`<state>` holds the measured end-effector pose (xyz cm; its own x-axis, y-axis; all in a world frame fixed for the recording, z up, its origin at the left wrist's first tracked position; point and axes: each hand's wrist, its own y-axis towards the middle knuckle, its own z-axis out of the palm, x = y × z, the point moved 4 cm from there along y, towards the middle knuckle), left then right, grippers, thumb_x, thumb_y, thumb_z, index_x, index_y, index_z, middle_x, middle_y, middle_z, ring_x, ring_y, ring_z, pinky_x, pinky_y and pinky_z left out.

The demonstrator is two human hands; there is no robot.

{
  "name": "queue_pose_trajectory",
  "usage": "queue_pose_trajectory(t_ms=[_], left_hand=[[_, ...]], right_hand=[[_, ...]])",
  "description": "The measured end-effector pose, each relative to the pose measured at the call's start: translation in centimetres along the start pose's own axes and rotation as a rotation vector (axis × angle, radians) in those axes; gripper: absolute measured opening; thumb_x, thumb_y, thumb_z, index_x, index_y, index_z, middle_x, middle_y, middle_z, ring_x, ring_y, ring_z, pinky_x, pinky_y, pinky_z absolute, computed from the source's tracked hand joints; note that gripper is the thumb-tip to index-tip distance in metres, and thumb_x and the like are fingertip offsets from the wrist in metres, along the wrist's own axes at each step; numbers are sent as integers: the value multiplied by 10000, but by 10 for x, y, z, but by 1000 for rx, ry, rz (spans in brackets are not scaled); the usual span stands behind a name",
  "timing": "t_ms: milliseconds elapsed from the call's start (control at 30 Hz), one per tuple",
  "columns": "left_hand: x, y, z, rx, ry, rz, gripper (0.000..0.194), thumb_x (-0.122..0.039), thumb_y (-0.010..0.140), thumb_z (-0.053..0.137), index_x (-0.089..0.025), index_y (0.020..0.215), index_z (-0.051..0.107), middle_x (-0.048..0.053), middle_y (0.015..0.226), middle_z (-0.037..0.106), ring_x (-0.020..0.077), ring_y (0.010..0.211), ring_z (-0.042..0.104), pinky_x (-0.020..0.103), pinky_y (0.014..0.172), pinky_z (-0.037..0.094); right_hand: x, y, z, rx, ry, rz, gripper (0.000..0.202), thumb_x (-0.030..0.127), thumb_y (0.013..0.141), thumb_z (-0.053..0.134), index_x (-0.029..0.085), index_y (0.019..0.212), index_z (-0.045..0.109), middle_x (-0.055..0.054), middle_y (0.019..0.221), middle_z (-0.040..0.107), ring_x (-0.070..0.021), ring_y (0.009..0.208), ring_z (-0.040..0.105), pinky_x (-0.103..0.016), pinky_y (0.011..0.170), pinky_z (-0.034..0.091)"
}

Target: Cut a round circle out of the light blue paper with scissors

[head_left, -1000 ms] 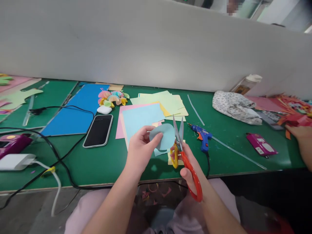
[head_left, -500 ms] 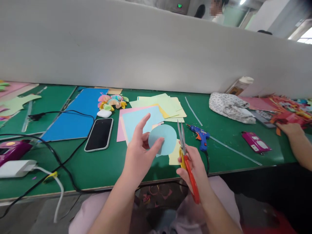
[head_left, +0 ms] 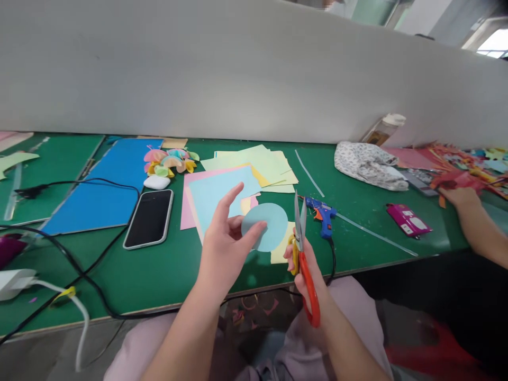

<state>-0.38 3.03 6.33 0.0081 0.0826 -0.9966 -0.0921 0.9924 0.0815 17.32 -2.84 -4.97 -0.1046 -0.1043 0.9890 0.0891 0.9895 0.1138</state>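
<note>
A light blue paper disc [head_left: 271, 226] is pinched between the thumb and fingers of my left hand [head_left: 227, 238], whose index finger points up. My right hand [head_left: 311, 272] holds scissors [head_left: 308, 280] with one red and one yellow handle. Their blades point up, slightly parted, just right of the disc and not touching it. Behind the disc lie blue and pink paper sheets [head_left: 210, 190], with pale green sheets [head_left: 254, 159] beyond. A pale yellow piece [head_left: 280, 254] lies partly behind the disc.
A blue glue gun [head_left: 325, 218] lies right of the scissors. To the left are a phone [head_left: 149, 218], a blue board [head_left: 107, 185], paper petals [head_left: 169, 161] and black cables. A patterned cloth [head_left: 369, 165], a purple pack [head_left: 408, 220] and another person's hand [head_left: 462, 198] are at right.
The view has shifted, so the table items appear further left. The scissor blades have opened a little wider beside the disc. My left hand keeps its pinch on the disc.
</note>
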Motion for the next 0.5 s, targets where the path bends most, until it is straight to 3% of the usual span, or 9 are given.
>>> queue_pose_trajectory(t_ms=[133, 267, 500], left_hand=[[-4, -2, -3, -16, 23, 36, 750, -269, 756, 813, -261, 1458, 548, -72, 604, 583, 109, 537, 540, 212, 515, 448], [-10, -6, -7, -15, 121, 71, 764, -288, 754, 820, -261, 1462, 536, -76, 601, 568, 112, 530, 539, 209, 492, 440], [-13, -10, -10, -33, 217, 135, 703, -315, 788, 813, -291, 1449, 575, -89, 573, 514, 108, 509, 457, 223, 486, 417]], right_hand=[[17, -10, -1, 63, 25, 17, 840, 731, 825, 658, 339, 1543, 466, -65, 1058, 578, -200, 725, 508, -337, 618, 547], [31, -21, 2, 73, 76, 81, 884, 802, 815, 628, 319, 1542, 487, -81, 1111, 569, -186, 741, 482, -304, 612, 531], [33, -29, 2, 99, 103, 105, 820, 774, 834, 654, 359, 1528, 513, -87, 1150, 585, -199, 796, 506, -312, 690, 561]])
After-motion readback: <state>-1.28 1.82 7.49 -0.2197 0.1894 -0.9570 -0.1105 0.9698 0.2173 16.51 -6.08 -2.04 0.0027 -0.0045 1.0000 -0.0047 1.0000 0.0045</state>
